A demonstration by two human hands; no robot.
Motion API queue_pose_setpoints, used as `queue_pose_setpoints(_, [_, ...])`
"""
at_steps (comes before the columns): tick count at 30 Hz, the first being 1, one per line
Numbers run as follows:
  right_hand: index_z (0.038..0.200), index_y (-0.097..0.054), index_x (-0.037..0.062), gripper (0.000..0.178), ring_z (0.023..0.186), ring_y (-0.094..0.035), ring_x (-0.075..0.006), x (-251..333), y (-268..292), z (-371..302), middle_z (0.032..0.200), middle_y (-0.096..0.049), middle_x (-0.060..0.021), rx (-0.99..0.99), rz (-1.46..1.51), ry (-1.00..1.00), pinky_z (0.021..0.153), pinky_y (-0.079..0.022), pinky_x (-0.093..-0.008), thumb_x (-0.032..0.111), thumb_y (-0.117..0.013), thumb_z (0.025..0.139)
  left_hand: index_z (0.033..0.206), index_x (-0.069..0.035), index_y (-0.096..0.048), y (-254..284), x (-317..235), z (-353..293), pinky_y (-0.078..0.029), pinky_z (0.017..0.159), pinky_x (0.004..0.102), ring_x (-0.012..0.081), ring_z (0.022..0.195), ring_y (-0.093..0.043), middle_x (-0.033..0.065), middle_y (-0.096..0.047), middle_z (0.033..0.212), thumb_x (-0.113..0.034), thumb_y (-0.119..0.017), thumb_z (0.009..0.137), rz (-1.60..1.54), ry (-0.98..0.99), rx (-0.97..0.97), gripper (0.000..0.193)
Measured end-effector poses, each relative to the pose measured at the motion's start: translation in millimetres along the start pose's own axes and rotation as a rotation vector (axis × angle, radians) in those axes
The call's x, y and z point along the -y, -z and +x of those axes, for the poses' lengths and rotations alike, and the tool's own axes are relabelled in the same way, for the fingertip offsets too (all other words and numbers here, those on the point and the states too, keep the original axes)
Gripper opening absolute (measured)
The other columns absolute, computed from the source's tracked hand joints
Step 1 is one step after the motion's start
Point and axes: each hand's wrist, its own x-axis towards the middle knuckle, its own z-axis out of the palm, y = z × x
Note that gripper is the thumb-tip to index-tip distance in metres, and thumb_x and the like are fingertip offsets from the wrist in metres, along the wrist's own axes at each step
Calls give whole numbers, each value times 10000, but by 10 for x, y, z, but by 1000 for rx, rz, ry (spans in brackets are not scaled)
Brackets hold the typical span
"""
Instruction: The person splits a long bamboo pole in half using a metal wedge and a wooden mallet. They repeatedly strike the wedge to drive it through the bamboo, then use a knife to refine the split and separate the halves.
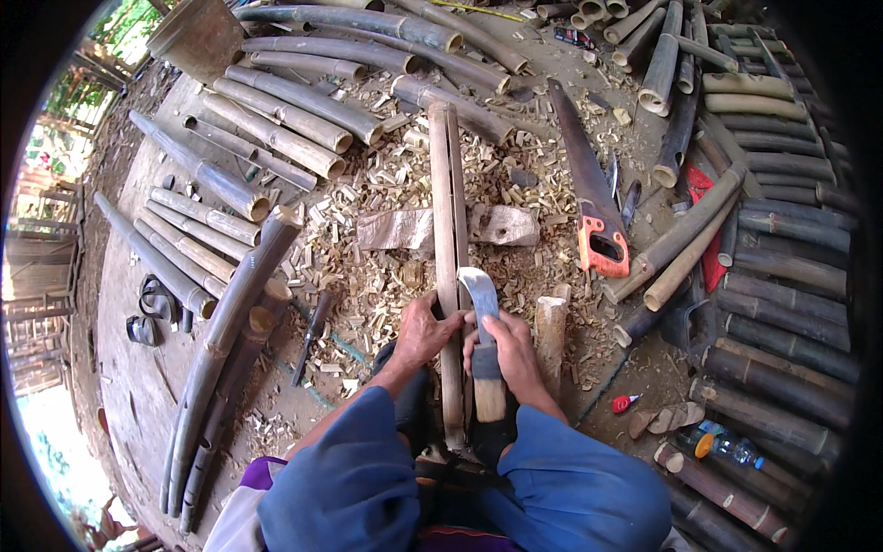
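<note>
A long split bamboo pole (442,193) stands out in front of me, its near end between my legs and its middle over a rough wooden block (395,230). A narrow slit runs along its length. My left hand (429,329) is closed around the pole, thumb across its top. Close beside it, my right hand (510,354) grips a billhook (482,299) low on its blade, above the dark band and wooden handle. The hooked tip lies against the pole's right side; whether it sits in the slit, I cannot tell.
Wood chips (368,193) cover the ground. A handsaw (602,235) with an orange handle lies to the right, and a sheathed knife (315,333) to the left. Cut bamboo lengths (221,322) flank me; a bamboo rack (791,221) and plastic bottles (731,446) are at right.
</note>
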Motion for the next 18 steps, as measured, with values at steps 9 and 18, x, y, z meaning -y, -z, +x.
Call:
queue_pose_setpoints(9, [1182,-595,-58,364,538,-666,-217,48,-45,218,749,-695,-158,0,4,74,511,-561,-333,270,-486,1070,1034,42,-714,12,42,27,-560,785,486,371,844,-737,261,-728,865,-358,-806,836,20,-32,-16,456])
queue_pose_setpoints(18, [1158,-612,-53,368,515,-659,-214,368,22,655,711,-683,-150,4,-56,116,479,-559,-338,287,-502,1070,1089,25,-702,-25,26,28,-538,839,509,412,938,-706,282,-720,963,-363,-804,855,10,-32,25,465])
